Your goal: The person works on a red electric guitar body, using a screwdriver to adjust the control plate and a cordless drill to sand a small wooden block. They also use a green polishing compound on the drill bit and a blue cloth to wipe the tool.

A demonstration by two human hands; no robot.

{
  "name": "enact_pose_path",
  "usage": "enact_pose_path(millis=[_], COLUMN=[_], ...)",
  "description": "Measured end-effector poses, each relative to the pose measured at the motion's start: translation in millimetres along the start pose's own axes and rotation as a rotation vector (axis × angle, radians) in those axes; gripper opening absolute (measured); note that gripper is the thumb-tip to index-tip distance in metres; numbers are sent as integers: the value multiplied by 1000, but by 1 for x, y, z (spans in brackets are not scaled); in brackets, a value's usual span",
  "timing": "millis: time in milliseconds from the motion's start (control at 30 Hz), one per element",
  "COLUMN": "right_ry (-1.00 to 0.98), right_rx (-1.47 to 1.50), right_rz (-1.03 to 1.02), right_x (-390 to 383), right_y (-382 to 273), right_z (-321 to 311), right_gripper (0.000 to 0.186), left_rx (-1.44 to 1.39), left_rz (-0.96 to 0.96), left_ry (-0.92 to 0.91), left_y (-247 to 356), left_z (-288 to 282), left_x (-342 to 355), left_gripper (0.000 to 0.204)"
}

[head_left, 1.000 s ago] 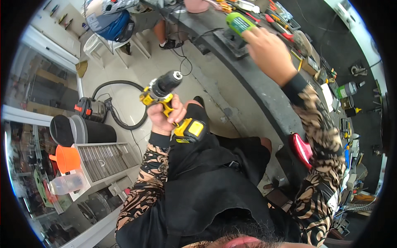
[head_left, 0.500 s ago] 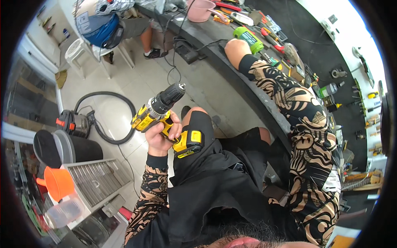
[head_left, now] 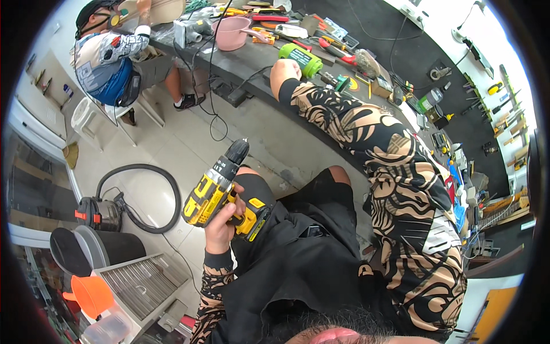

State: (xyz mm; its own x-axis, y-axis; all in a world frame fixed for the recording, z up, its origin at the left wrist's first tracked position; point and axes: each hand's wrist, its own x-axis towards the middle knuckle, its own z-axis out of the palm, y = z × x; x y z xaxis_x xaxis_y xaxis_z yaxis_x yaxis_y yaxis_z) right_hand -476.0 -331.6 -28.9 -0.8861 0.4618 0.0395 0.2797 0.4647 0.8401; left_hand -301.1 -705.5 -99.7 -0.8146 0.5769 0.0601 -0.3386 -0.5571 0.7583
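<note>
Yellow and black, a drill [head_left: 213,189] is sitting in the left hand [head_left: 220,223], apart from the dark bench [head_left: 229,60].

The bench's front edge is running beyond the drill, with pale tiled floor [head_left: 146,146] spreading between and leftward. The left hand is wrapping around the drill's handle; the dark chuck [head_left: 236,151] is pointing up and slightly right. The right hand [head_left: 285,71] is resting near the edge beside a green tool [head_left: 302,59]; whether it is gripping that, I cannot tell. A patterned sleeve [head_left: 355,123] is covering part of the bench, a pink pot [head_left: 231,34] is standing farther along, and a black hose [head_left: 177,200] is looping left of the drill.
</note>
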Motion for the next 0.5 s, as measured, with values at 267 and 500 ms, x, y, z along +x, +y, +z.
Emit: enact_pose_path(millis=[267, 500], right_ry=[-100, -170], right_rx=[-28, 180], right_rz=[-103, -64], right_x=[5, 11], right_y=[-4, 10], right_z=[-11, -21], right_gripper=[12, 9], left_rx=[147, 480], left_rz=[22, 167], left_ry=[-10, 22], left_y=[3, -3], left_z=[-5, 2], left_x=[-14, -7], left_gripper=[50, 59])
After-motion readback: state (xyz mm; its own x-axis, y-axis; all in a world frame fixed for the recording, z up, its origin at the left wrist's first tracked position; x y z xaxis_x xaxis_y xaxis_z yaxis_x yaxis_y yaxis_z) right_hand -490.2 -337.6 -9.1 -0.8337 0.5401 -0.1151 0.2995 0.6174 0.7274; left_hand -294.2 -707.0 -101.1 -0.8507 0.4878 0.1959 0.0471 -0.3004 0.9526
